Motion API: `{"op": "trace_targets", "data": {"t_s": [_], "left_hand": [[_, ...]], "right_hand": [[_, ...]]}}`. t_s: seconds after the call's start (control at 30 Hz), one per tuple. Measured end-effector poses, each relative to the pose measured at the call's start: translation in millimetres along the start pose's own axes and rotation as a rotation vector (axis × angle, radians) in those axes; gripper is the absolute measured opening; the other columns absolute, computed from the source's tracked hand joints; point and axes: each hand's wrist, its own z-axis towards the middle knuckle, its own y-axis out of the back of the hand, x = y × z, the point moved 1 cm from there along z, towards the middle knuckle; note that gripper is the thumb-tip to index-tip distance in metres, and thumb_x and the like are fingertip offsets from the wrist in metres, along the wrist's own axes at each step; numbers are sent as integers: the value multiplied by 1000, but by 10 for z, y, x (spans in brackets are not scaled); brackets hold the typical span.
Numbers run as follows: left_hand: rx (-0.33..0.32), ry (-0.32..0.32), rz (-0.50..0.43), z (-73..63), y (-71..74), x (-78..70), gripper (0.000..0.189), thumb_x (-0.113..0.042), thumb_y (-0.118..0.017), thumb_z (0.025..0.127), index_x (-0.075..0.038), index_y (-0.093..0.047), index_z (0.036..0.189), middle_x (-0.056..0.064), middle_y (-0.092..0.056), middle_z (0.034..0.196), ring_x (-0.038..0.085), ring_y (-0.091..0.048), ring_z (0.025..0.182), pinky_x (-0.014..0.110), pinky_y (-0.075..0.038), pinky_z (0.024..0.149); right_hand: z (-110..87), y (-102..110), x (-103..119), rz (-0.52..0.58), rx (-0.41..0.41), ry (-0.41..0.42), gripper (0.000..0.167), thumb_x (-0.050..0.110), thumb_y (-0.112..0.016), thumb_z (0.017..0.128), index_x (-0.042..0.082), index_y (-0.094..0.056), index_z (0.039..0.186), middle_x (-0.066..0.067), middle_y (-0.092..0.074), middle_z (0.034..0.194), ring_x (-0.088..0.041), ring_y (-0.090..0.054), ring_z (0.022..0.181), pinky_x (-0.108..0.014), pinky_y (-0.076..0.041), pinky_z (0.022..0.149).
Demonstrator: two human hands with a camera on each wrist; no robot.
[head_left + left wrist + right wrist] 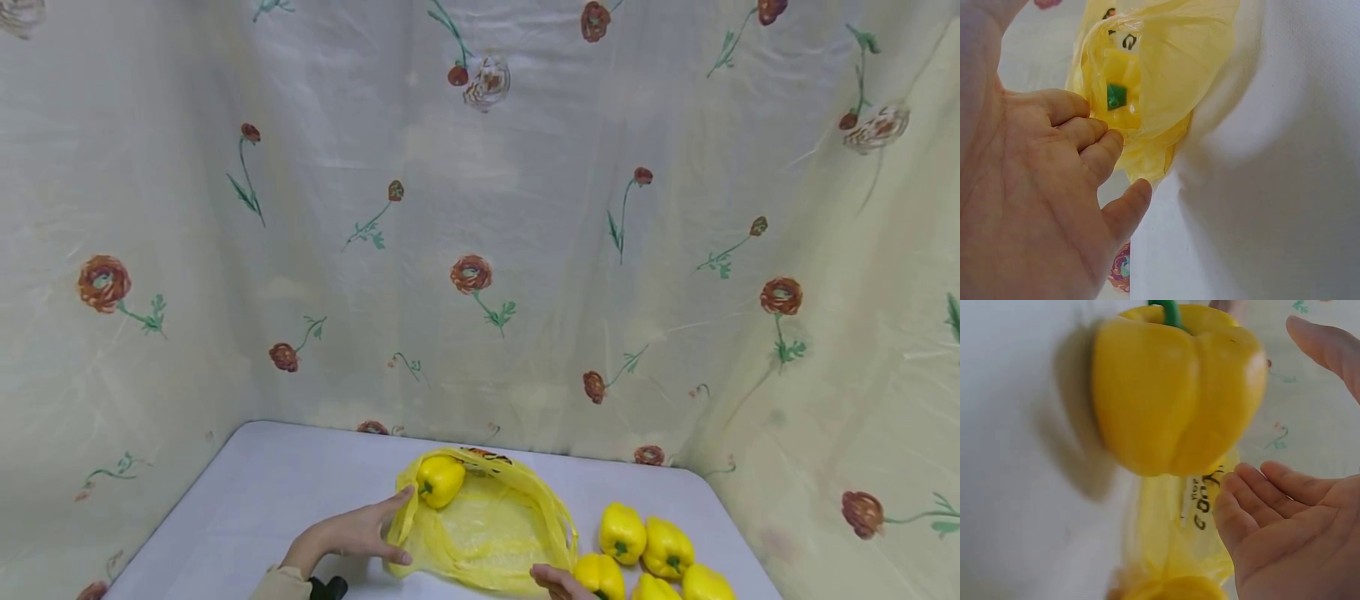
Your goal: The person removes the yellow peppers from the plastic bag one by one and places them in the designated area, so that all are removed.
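Observation:
A thin yellow plastic bag (495, 537) lies spread on the table, its mouth facing up. Inside its far left part sits one yellow bell pepper (441, 481), whose green stem (1116, 97) shows in the left wrist view. At the bag's left rim is my left hand (351, 532), fingertips touching the plastic and thumb spread apart. My right hand (558, 581) is between the bag and a group of yellow bell peppers (622, 533), its fingers extended and nothing held. One pepper (1172, 394) looms close in the right wrist view, apart from the fingers.
Several yellow peppers (667, 548) cluster on the right side of the white table (300, 467). A flower-printed curtain (540, 333) hangs behind the table and along both sides. A black band (328, 588) is on the left wrist.

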Motion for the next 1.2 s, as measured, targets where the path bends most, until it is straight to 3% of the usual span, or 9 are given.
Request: {"op": "trace_targets", "data": {"t_s": [0.07,0.23,0.37,0.5,0.6,0.9,1.2], "left_hand": [[-7,3,8,0,-2,-2,104,-52,-73,80,-6,-16,155,17,-18,161,38,-20,147,61,-22,115],[-7,17,3,2,-2,-8,105,-52,-73,80,-7,-16,155,17,-18,161,38,-20,147,61,-22,115],[-7,24,0,14,-8,6,105,-52,-74,79,-7,-16,155,17,-18,160,39,-20,147,62,-22,115],[-5,18,-4,18,-7,15,105,-52,-74,80,-7,-15,155,17,-17,161,39,-20,147,62,-22,115],[-2,12,-2,4,-3,7,106,-52,-74,80,-8,-15,155,17,-17,161,39,-20,147,62,-22,115],[1,3,5,21,1,45,106,-52,-74,79,-8,-15,155,16,-16,161,39,-20,147,61,-23,115],[4,4,-10,25,9,65,107,-58,-72,77,-12,-15,156,18,-15,161,41,-19,146,65,-22,113]], "right_hand": [[17,30,64,-30,10,9,69,24,-46,103,-25,-12,139,-49,-13,143,19,-44,118,-11,-37,105],[99,66,187,-156,-58,-14,76,22,-61,96,-20,-18,142,-46,-18,145,20,-41,119,-41,-30,114],[178,48,318,-227,-170,-97,78,27,-67,92,-11,-25,146,-34,-27,150,-11,-41,137,-53,-25,113],[288,23,444,-287,-260,-176,79,37,-69,89,-1,-30,147,-24,-35,151,-43,-29,141,-58,-25,114],[374,14,517,-328,-300,-190,79,41,-69,87,4,-33,147,-19,-37,151,-43,-30,141,-58,-26,114],[642,48,686,-373,-321,-108,77,39,-71,86,6,-35,146,-15,-38,151,-37,-33,141,-50,-28,116],[920,88,664,-393,-321,-70,80,40,-73,84,9,-35,146,-14,-36,153,-32,-34,142,-48,-28,117]]}}
